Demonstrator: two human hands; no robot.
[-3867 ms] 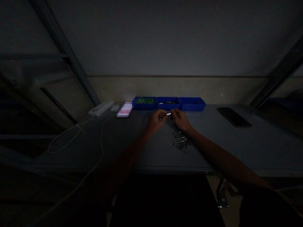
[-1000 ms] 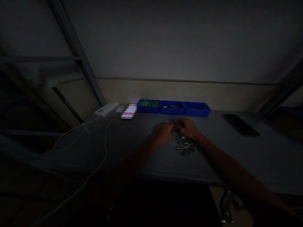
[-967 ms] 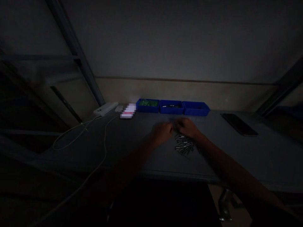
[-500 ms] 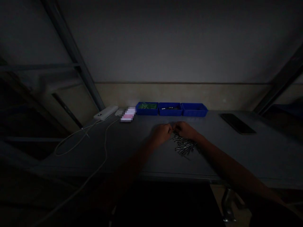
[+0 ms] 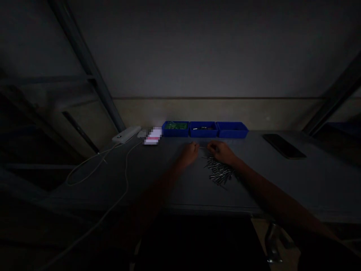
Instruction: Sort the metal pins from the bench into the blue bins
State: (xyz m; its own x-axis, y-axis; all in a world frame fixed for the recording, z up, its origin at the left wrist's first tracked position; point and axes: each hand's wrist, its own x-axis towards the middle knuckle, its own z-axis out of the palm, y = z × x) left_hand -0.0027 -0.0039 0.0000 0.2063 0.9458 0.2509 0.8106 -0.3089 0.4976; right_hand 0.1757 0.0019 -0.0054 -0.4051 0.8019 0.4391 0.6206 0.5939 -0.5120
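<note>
On the grey table (image 5: 158,177) lies a loose pile of metal pins (image 5: 220,172), slender, shiny and silver-grey, heaped at mixed angles with a few strays at its edges. Beyond the pile stand three blue bins (image 5: 203,133) in a row. The right hand (image 5: 222,152) is at the pile's far edge, partly over it; the left hand (image 5: 190,154) is beyond the pile and to its left. Both have fingers curled in, pinching a thin rod (image 5: 202,147) by its ends; how firmly, I cannot tell. The rod is straight, pale and very narrow, level across the gap just past the pile's far left corner. Half a second ago the hands nearly met beside the pile; now the left has drawn away from the right, and the rod shows between them.
</note>
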